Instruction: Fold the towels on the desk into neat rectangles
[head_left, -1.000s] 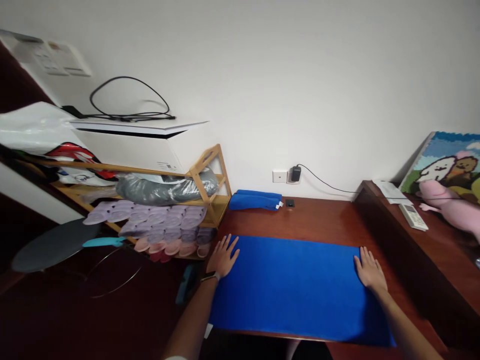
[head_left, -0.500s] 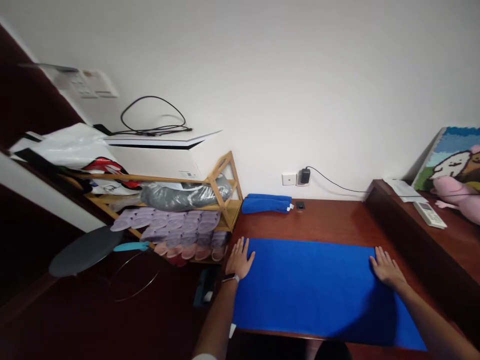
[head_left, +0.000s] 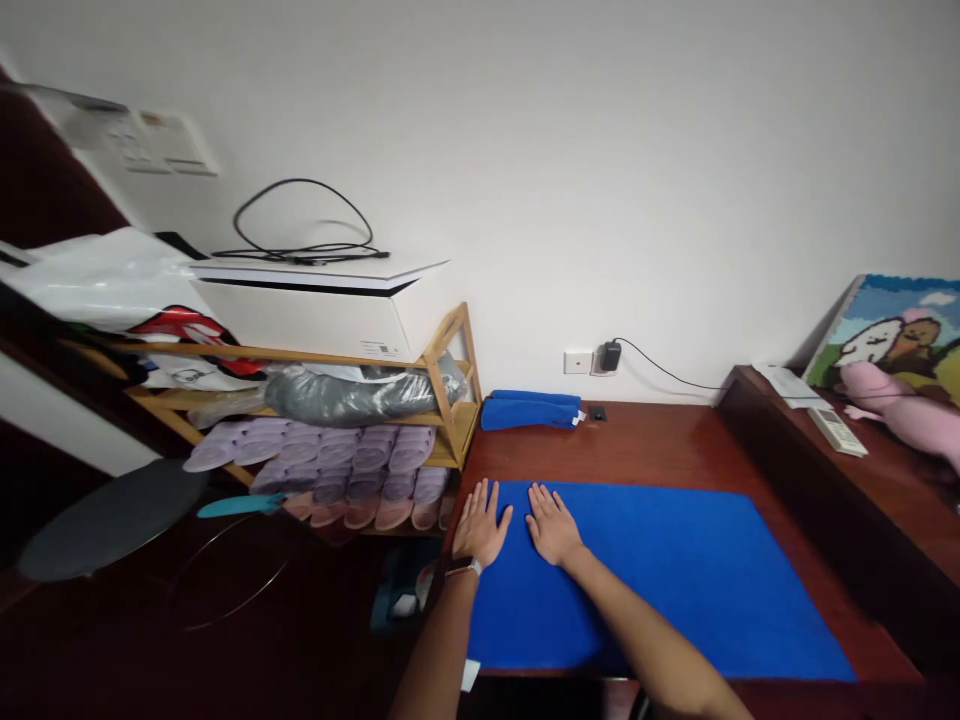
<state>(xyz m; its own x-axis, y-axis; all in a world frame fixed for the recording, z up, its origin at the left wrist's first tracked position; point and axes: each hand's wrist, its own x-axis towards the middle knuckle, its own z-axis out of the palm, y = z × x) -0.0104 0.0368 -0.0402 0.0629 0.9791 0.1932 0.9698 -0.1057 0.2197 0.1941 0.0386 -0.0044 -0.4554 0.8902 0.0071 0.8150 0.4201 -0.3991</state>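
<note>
A blue towel (head_left: 675,580) lies spread out flat on the reddish-brown wooden table (head_left: 645,440). My left hand (head_left: 480,525), with a watch at the wrist, rests flat at the towel's far left corner, fingers stretched out. Beside it, my right hand (head_left: 553,525) lies palm down on the towel near its far edge, fingers extended and a small gap between the hands. Neither hand grips anything. A white tag (head_left: 470,675) pokes out at the towel's near left corner. Farther back, against the wall, lies a folded blue towel (head_left: 529,410).
Left of the table stands a wooden rack (head_left: 450,390) with several purple slippers (head_left: 375,450), a white box (head_left: 315,315) and a black cable (head_left: 304,250). A plugged-in adapter (head_left: 611,355) sits on the wall. On the raised ledge at right are a remote control (head_left: 838,432) and a pink plush toy (head_left: 900,405).
My right hand has moved left across the towel, from its far right corner to beside my left hand. My left hand stays at the left corner. The view has shifted slightly.
</note>
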